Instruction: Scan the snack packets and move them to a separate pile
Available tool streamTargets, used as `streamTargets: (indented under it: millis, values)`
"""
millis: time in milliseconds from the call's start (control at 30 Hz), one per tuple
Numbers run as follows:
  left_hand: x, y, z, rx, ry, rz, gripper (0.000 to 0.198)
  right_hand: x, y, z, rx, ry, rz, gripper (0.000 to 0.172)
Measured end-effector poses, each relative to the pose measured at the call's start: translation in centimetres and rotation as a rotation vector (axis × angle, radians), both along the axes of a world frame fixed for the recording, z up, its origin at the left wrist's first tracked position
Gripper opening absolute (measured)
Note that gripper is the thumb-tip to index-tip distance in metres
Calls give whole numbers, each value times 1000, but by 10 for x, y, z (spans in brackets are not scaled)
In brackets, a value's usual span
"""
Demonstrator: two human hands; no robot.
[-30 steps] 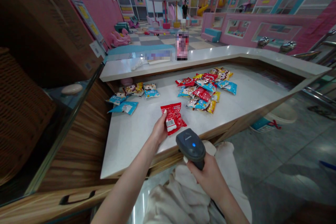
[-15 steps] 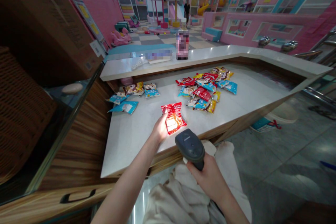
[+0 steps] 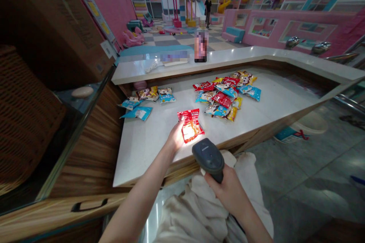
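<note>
My left hand [image 3: 176,136] grips a red foil snack packet [image 3: 190,125] low over the white counter [image 3: 148,152], its lit pale panel facing up. My right hand [image 3: 225,190] is closed around the grip of a dark grey handheld barcode scanner [image 3: 208,159], whose head sits just right of the red packet and does not touch it. Further back lies a heap of red, blue and yellow snack packets [image 3: 224,98]. Several similar packets [image 3: 145,102] lie apart to the left, out of reach of both hands.
A raised white ledge [image 3: 228,59] backs the counter, with a blurred bottle [image 3: 201,45] on it. A cardboard box [image 3: 54,26] and wicker basket [image 3: 25,121] stand left behind glass. Beige cloth [image 3: 194,212] lies below my hands. Beyond is a pink play area, with a distant person [image 3: 208,9].
The red packet has turned over: its barcode side no longer shows, and a pale panel faces up. The scanner stays close beside it, and the view has drifted slightly right.
</note>
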State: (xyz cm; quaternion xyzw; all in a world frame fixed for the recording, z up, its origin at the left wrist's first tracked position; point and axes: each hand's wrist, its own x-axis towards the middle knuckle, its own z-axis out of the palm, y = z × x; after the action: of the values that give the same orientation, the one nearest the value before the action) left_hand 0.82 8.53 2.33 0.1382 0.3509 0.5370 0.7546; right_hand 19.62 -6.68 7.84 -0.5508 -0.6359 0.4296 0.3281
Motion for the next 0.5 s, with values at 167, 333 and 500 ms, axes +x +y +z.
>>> streamTargets:
  millis: [167,333,500]
  values:
    - [2,0,-1,25,27,20,39,1,0,-2,-16,2,-1,11]
    - [3,-8,6,109,129,82,41,0,-1,5,-6,-6,-24,9]
    - [2,-10,8,103,136,105,36,-2,-4,10,18,-7,-35,8]
